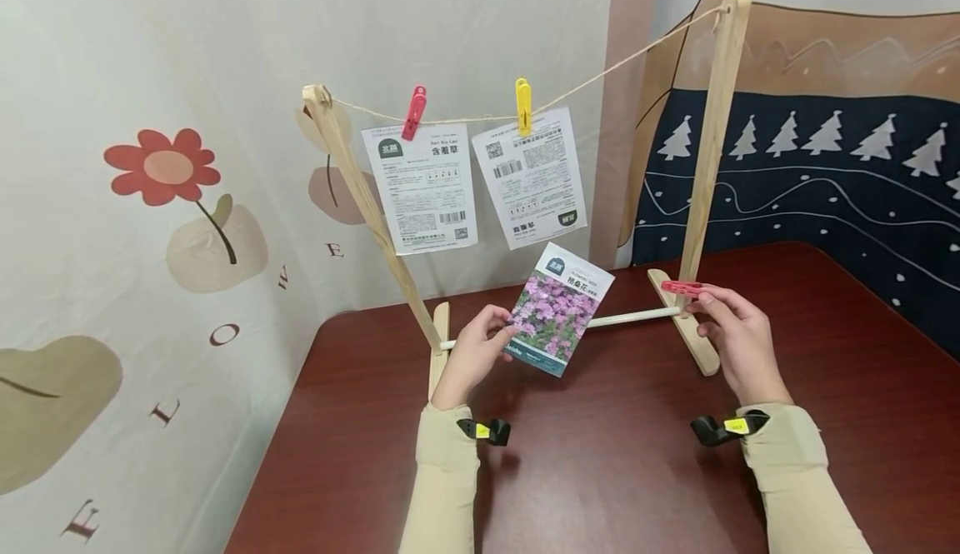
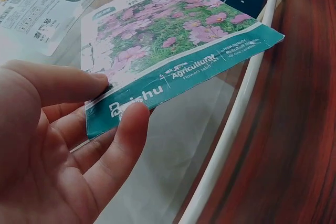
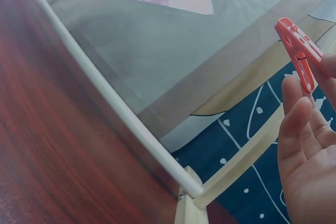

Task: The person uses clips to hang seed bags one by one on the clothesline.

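Observation:
A flower seed packet [image 1: 558,308] with pink blossoms and a teal band is pinched at its lower left corner by my left hand [image 1: 477,350]. In the left wrist view the thumb lies on the printed face of the packet [image 2: 173,40]. My right hand [image 1: 738,341] pinches a red clothespin [image 1: 681,288] by its handle end, beside the right post. Two seed packets hang back side out from a twine line [image 1: 622,62]: the left packet [image 1: 423,192] under a red clothespin [image 1: 414,112], the right packet [image 1: 531,179], upside down, under a yellow clothespin [image 1: 523,107].
The twine runs between a left wooden post [image 1: 367,204] and a right wooden post [image 1: 716,137]. A white rod [image 1: 633,318] joins their feet low over the dark red table [image 1: 585,471]. Behind hang a printed curtain [image 1: 480,21] and a dark tree-patterned cloth [image 1: 810,196].

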The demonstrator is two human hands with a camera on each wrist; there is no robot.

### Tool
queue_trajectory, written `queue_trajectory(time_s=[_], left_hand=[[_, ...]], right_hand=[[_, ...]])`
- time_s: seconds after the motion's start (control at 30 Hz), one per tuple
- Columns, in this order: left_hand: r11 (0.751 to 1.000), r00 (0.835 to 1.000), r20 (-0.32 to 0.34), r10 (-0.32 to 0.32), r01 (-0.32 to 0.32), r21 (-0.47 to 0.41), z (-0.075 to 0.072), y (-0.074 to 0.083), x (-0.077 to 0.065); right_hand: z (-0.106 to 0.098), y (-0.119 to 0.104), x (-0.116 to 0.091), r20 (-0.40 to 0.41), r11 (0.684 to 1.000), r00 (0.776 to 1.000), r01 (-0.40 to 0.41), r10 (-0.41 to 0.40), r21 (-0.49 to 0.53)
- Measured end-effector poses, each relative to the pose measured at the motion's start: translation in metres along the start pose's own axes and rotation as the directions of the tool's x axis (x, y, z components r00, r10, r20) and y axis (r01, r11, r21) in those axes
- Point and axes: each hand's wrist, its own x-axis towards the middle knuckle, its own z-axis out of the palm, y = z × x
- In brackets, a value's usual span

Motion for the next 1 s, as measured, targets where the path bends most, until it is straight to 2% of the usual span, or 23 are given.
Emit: queue_trajectory(time_s=[0.1,0.23,0.33,0.43,0.63,0.67,0.87,1.0], left_hand=[[1.0,1.0,-0.008,-0.008,0.008,0.009,0.0,-0.01,0.003],[1.0,1.0,-0.015,-0.018,0.019,0.019,0.001,-0.018,0.006],[1.0,1.0,-0.018,-0.01,0.01,0.026,0.002,-0.02,0.007],[1.0,1.0,-0.01,-0.003,0.003,0.028,0.001,-0.015,0.006],[0.999,1.0,0.006,0.011,-0.011,0.036,-0.001,0.011,-0.004],[0.999,1.0,0.009,0.006,-0.007,0.04,-0.001,0.012,-0.004],[0.998,1.0,0.003,-0.011,0.011,0.058,0.0,-0.011,0.005],[0.997,1.0,-0.011,0.006,-0.005,0.073,0.001,-0.016,0.006]], right_hand=[[0.004,-0.007,-0.001,-0.011,0.999,1.0,0.013,-0.013,0.039],[0.027,-0.038,-0.014,-0.004,0.998,1.0,0.028,-0.028,0.047],[0.044,-0.061,-0.023,0.005,0.999,1.0,0.031,-0.031,0.044],[0.05,-0.071,-0.027,0.004,0.999,1.0,0.023,-0.024,0.048],[0.051,-0.076,-0.026,0.011,0.997,0.999,0.031,-0.032,0.076],[0.052,-0.076,-0.026,0.014,0.996,0.999,0.031,-0.032,0.082],[0.054,-0.078,-0.026,0.029,0.996,0.999,0.02,-0.022,0.09],[0.055,-0.078,-0.025,0.037,0.993,0.999,0.02,-0.025,0.112]])
